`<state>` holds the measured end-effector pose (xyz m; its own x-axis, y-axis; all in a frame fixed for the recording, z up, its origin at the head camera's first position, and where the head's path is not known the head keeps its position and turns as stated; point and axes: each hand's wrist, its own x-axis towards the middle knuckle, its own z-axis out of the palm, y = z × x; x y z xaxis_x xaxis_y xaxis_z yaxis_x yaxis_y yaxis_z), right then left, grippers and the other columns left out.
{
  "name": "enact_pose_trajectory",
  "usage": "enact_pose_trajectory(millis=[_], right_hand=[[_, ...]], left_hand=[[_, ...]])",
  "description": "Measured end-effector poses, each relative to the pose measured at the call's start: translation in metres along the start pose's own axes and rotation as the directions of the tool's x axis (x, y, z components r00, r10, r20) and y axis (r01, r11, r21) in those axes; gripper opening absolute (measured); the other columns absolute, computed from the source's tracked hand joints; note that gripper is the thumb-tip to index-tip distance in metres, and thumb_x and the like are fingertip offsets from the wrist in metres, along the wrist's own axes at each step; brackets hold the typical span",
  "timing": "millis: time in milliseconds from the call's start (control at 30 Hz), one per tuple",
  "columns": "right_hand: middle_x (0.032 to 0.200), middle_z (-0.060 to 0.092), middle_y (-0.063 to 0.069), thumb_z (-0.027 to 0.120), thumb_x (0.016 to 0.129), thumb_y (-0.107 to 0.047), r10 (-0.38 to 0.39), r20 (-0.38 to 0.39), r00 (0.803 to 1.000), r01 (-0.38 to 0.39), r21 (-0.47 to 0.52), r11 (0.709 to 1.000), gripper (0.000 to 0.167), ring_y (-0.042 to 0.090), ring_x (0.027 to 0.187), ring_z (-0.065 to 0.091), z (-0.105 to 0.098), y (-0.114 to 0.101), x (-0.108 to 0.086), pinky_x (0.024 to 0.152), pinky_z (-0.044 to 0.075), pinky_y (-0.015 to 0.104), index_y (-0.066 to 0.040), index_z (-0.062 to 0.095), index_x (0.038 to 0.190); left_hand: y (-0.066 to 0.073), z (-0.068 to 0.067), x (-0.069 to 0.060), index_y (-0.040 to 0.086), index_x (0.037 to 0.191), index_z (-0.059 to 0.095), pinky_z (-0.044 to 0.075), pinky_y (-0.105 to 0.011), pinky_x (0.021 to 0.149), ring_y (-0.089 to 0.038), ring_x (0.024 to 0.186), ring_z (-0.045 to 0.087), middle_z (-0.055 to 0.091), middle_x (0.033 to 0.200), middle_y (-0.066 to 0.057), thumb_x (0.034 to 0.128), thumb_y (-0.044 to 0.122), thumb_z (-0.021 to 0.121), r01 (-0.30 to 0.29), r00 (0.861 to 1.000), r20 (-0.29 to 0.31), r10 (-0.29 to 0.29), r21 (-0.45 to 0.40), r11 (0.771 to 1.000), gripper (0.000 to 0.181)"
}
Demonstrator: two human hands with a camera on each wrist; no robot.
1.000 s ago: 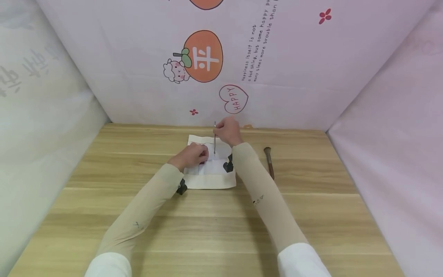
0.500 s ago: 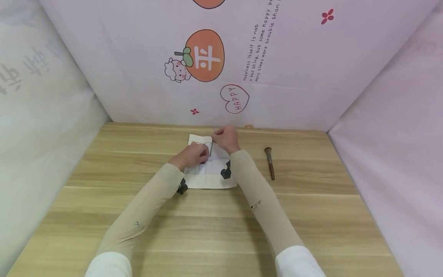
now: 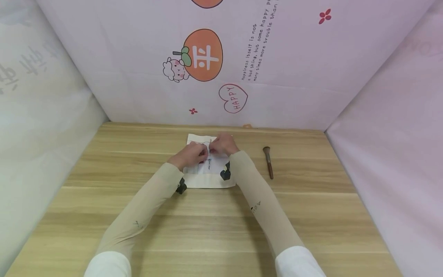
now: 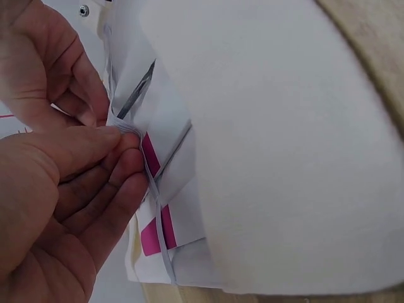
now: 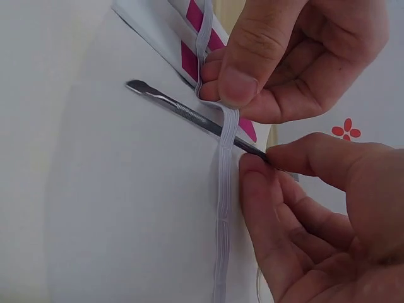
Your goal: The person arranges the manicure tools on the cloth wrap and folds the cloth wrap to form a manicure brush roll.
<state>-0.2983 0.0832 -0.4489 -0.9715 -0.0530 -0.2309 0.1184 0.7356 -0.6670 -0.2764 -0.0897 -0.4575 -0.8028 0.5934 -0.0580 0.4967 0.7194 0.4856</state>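
A metal cuticle pusher with a scooped tip passes under a white elastic band, which crosses over its shaft. My right hand pinches the pusher's other end between thumb and fingers. Beside it, my left hand pinches the elastic, lifting it from the off-white fabric sheet on the table. In the left wrist view, flat pale pieces with magenta bands lie under the elastic near my left fingers; what they are I cannot tell.
A makeup brush with a brown handle lies on the wooden table to the right of the sheet. A printed white backdrop rises at the table's far edge, with white side walls left and right.
My right hand has come down toward me and slightly left, and the pusher has slid under the elastic, its tip now nearer me. The left hand has stayed in place.
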Motion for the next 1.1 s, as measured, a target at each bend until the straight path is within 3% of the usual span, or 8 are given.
enact_pose_trajectory(millis=[200,367,600,867,1100], right_hand=[[0.082,0.081,0.005,0.079,0.088,-0.018,0.070,0.113,0.991,-0.070,-0.006,0.998,0.014,0.013,0.078,0.065,0.000,0.002,0.004,0.072,0.046,0.026,-0.005,0.084,0.091],[0.070,0.074,0.001,0.080,0.086,-0.017,0.094,0.143,0.985,-0.092,-0.026,0.995,0.013,0.012,0.069,0.063,0.000,0.000,0.006,0.064,0.046,0.023,-0.004,0.082,0.084],[0.068,0.051,-0.001,0.081,0.083,-0.021,0.055,0.083,0.995,-0.042,-0.157,0.987,0.031,0.016,0.070,0.050,0.002,-0.005,0.003,0.064,0.040,0.026,-0.010,0.057,0.067],[0.077,0.052,0.003,0.084,0.085,-0.018,0.072,-0.090,0.993,-0.083,-0.116,0.990,0.037,0.020,0.074,0.051,0.012,-0.007,0.013,0.065,0.042,0.030,-0.011,0.050,0.071],[0.057,0.043,-0.003,0.083,0.081,-0.014,0.041,-0.078,0.996,-0.050,-0.113,0.992,0.044,0.015,0.058,0.044,0.015,0.004,0.026,0.054,0.037,0.027,-0.013,0.047,0.057]], left_hand=[[-0.001,0.000,-0.001,0.004,0.092,0.071,0.050,-0.033,0.082,-0.016,0.080,0.059,0.068,0.085,-0.005,0.0997,0.003,0.062,-0.017,1.000,-0.015,0.017,-0.006,1.000,0.012],[-0.001,0.001,-0.002,0.006,0.091,0.070,0.050,-0.032,0.081,-0.016,0.079,0.059,0.068,0.086,-0.004,0.1014,0.004,0.062,0.010,1.000,-0.008,-0.010,-0.017,1.000,0.013],[-0.001,0.004,0.000,0.004,0.096,0.071,0.054,-0.033,0.084,-0.017,0.083,0.063,0.072,0.092,-0.008,0.1020,0.004,0.061,-0.003,1.000,-0.008,0.003,-0.044,0.999,0.012],[-0.001,0.006,0.000,0.004,0.092,0.070,0.053,-0.032,0.080,-0.017,0.078,0.061,0.070,0.086,-0.007,0.1008,0.003,0.061,-0.040,0.999,-0.036,0.039,-0.023,0.999,0.013],[0.000,0.005,-0.001,0.005,0.092,0.070,0.051,-0.032,0.080,-0.016,0.077,0.059,0.069,0.084,-0.006,0.1010,0.003,0.060,-0.021,0.999,-0.042,0.020,-0.016,1.000,0.014]])
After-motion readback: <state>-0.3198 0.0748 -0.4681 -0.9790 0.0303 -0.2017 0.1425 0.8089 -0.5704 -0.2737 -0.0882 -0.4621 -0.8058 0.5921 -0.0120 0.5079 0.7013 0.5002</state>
